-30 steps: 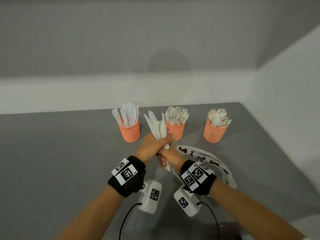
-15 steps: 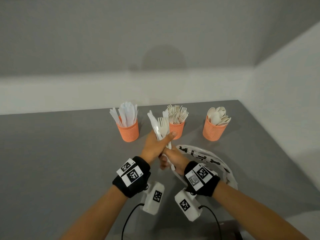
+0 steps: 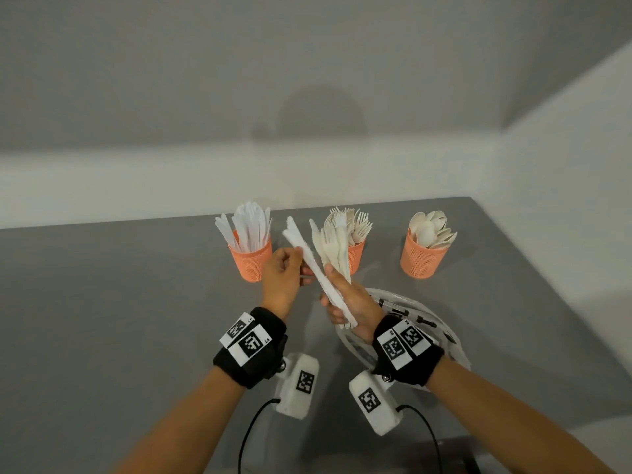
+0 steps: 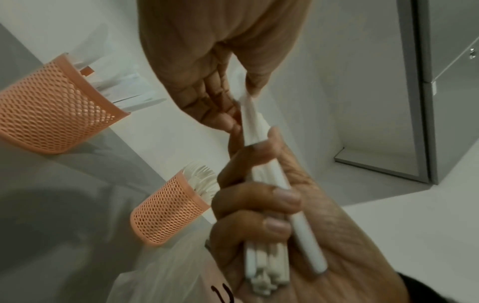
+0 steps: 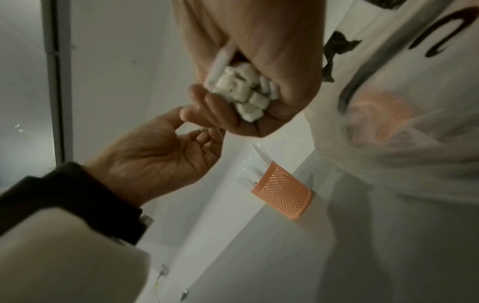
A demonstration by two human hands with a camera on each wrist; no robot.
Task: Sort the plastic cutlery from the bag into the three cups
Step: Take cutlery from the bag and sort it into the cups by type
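My right hand [image 3: 352, 302] was closed tight around a mixed bundle of cutlery [image 3: 333, 249] just below the centre of the head view, handle ends bunched in my palm and the forks fanning upward in front of the middle cup [image 3: 355, 256]. My left hand [image 3: 282, 278] pinched a white knife [image 3: 309, 261] between thumb and fingertips near its serrated blade, while its handle still lay across my right palm, so both hands shared that one piece. In the left wrist view the pinch fell on the thin upper stretch of the knife, above my right fingers.

The three orange mesh cups stood in a row across the middle of the frame: the knife cup [image 3: 251, 260] on the left, the middle cup with forks, and the spoon cup [image 3: 424, 256] on the right, all already well filled. The plastic bag [image 3: 444, 333] lay slumped at the lower right, behind my right wrist; I could not tell whether anything was left in it.

I judged these pieces feather-light, stiff but a little springy, and slick against each other, so loosening my right grip might let the whole bundle slide. Taking the knife by the flat of its blade seemed sound, since the edge is dull plastic, and drawing it out lengthwise would likely disturb the forks least.
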